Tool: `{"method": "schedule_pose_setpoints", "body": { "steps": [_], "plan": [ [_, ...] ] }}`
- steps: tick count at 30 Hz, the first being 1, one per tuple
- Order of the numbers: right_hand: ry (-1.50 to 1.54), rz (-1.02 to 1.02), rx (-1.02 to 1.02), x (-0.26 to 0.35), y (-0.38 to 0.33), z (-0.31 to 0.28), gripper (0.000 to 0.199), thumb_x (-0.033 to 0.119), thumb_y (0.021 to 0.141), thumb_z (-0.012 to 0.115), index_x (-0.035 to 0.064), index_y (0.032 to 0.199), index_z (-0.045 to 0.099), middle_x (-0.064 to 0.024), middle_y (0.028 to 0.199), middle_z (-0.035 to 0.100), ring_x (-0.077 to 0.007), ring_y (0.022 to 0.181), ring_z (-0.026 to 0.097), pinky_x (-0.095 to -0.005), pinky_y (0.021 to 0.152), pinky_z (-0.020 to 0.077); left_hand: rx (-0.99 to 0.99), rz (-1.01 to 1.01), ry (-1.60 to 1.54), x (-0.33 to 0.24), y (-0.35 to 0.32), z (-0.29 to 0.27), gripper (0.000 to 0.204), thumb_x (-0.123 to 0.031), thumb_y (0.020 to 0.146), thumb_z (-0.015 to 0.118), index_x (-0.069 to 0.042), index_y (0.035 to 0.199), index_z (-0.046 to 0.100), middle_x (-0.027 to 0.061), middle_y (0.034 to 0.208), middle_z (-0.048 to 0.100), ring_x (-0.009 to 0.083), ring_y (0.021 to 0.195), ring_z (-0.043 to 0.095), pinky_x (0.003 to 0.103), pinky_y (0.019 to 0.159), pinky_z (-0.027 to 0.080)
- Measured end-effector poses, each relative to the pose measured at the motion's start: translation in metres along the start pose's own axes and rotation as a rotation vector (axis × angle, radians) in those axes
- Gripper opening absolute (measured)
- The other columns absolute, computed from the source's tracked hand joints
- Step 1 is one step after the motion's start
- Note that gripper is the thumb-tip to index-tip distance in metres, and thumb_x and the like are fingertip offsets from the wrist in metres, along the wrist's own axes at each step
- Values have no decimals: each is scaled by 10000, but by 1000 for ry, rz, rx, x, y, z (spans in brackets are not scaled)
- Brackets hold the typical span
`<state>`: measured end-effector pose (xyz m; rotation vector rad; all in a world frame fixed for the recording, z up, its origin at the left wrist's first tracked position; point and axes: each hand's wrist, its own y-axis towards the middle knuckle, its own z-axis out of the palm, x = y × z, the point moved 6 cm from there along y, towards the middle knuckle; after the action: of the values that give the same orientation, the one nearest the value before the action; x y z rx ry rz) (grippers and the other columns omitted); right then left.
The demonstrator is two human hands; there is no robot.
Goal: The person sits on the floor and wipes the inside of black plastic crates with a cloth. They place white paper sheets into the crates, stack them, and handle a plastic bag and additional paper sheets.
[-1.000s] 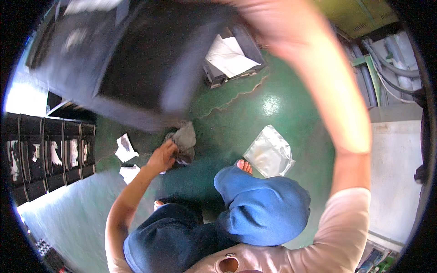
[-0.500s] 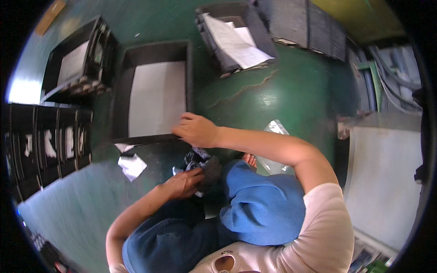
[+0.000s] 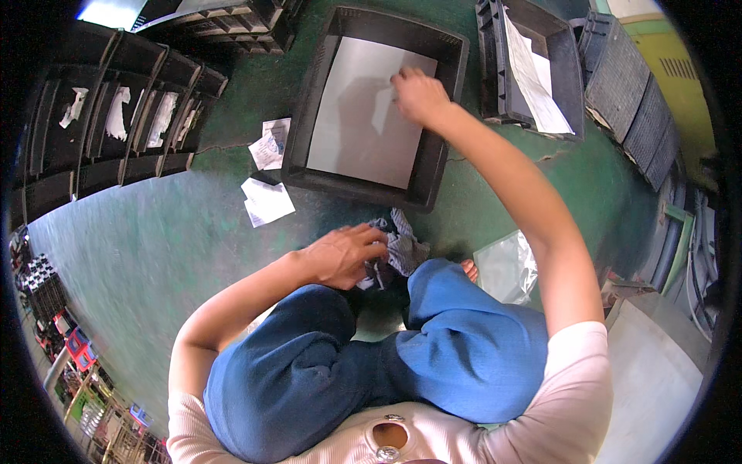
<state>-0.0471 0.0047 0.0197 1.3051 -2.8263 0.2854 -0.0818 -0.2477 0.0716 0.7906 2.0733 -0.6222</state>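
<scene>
My left hand (image 3: 346,254) is in front of my knees, its fingers bent round the edge of a crumpled grey cloth (image 3: 407,249). Part of the cloth is hidden under that hand. My right hand (image 3: 420,96) is stretched forward over a black plastic crate (image 3: 363,194). Its fingers are drawn together in a pinch, and whatever may be between them is too small to tell. A flat pale sheet (image 3: 348,135) covers the crate's bottom, and a shadow falls across it below my right hand.
Crumpled papers (image 3: 268,203) lie left of the crate. A clear plastic bag (image 3: 506,267) is by my foot. Another black crate (image 3: 572,100) holding papers stands at far right, beside grey ribbed panels (image 3: 618,73). Black crates (image 3: 97,108) are stacked at left.
My right hand has moved from the crate's near edge to over its far right part. My left hand stays by the cloth. The view has shifted, so the crate appears farther right.
</scene>
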Motion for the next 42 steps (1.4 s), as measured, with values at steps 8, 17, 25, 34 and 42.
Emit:
{"method": "schedule_pose_setpoints", "body": {
  "steps": [8, 17, 25, 34, 42],
  "plan": [
    [106, 331, 254, -54, 65, 51, 790, 356, 709, 715, 85, 1343, 330, -155, 1281, 404, -330, 1231, 377, -467, 970, 389, -300, -412, 442, 34, 1, -39, 560, -245, 797, 622, -118, 1297, 404, 102, 1253, 456, 278, 1222, 368, 499, 1039, 219],
    [186, 378, 289, -43, 51, 33, 718, 356, 660, 730, 76, 1256, 443, -170, 1279, 445, -362, 1230, 382, -449, 951, 411, -360, -322, 388, 47, -5, -31, 536, -205, 778, 634, -129, 1269, 433, 86, 1218, 482, 263, 1199, 400, 505, 1038, 213],
    [729, 379, -645, -105, -36, -95, 489, 277, 707, 740, 10, 1049, 515, -211, 904, 635, -350, 870, 627, -405, 763, 492, -412, -304, 467, 40, 0, -35, 468, -112, 752, 617, -118, 1204, 498, 78, 1132, 523, 251, 1124, 451, 494, 1011, 253],
    [1422, 1242, -1438, -326, -201, -37, 335, -45, 727, 662, -132, 1027, 542, -199, 1018, 622, -299, 861, 634, -405, 729, 532, -390, -296, 640, 42, 8, -38, 400, -283, 760, 652, -80, 1090, 552, 61, 1048, 575, 231, 982, 521, 423, 889, 373],
    [1153, 1470, -1103, -312, -235, -24, 970, 255, 620, 828, -49, 1337, 250, -247, 1315, 365, -404, 1166, 427, -587, 880, 421, -484, -144, 619, 2, -5, -109, 386, -371, 703, 703, -93, 950, 598, 44, 832, 606, 229, 748, 591, 327, 636, 454]
  ]
}}
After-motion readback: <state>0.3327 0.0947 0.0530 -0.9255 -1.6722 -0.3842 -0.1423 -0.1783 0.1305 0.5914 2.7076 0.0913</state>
